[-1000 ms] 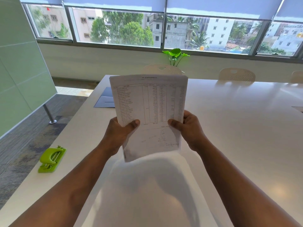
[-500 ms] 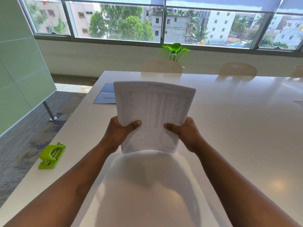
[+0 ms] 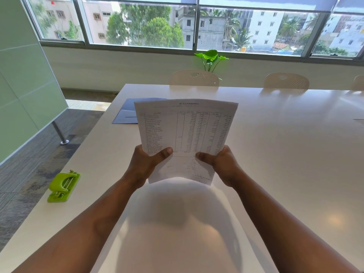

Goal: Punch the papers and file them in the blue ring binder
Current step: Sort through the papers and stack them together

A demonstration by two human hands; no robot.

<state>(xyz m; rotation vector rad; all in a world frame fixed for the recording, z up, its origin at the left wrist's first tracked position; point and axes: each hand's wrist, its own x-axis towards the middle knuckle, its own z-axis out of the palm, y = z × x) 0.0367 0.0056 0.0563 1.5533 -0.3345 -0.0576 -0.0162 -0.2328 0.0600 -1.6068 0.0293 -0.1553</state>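
I hold a stack of printed papers [image 3: 185,131] above the white table [image 3: 285,154], tilted back with the printed table facing me. My left hand [image 3: 145,164] grips the lower left edge, thumb on top. My right hand [image 3: 220,164] grips the lower right edge the same way. The blue ring binder [image 3: 126,113] lies flat on the table behind the papers to the left, partly hidden by them. A green hole punch [image 3: 64,186] sits on the table near its left edge, apart from both hands.
Cream chairs [image 3: 194,77] stand along the table's far side, with a green plant [image 3: 211,59] behind them. A green partition panel [image 3: 23,85] on a metal leg stands left of the table. The table's left edge runs close by the punch.
The papers have been lowered and tipped back toward the table between my hands. Both hands keep the same grip. The punch and binder have not moved.
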